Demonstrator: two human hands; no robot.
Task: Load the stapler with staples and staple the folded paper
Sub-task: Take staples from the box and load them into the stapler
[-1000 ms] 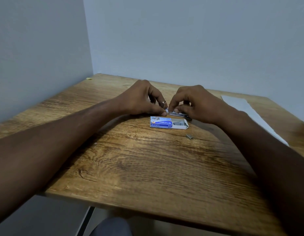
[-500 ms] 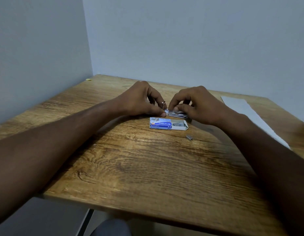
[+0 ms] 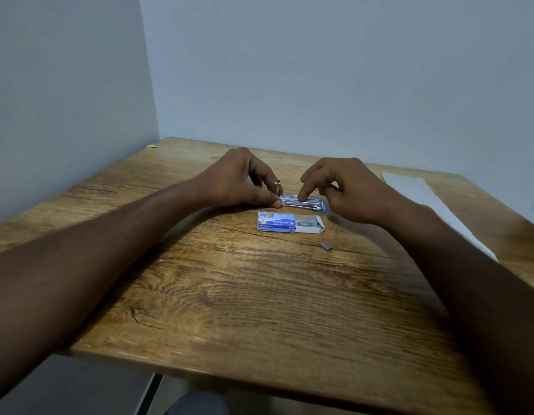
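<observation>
A small metal stapler with a blue base lies opened flat on the wooden table. My left hand pinches its left end, where a small metal pusher sticks up. My right hand hovers over its right half, and the forefinger presses down into the open channel. Just in front lies a blue staple box, slid open with staple strips showing. A loose staple strip rests on the table to the right of the box. The folded white paper lies at the far right.
Grey walls close the table in at the back and the left. A small yellow scrap sits in the far left corner. The table's near edge runs across the bottom of the view.
My right hand has lifted and shifted right, uncovering more of the stapler; only its forefinger now touches the channel. My left hand keeps its grip.
</observation>
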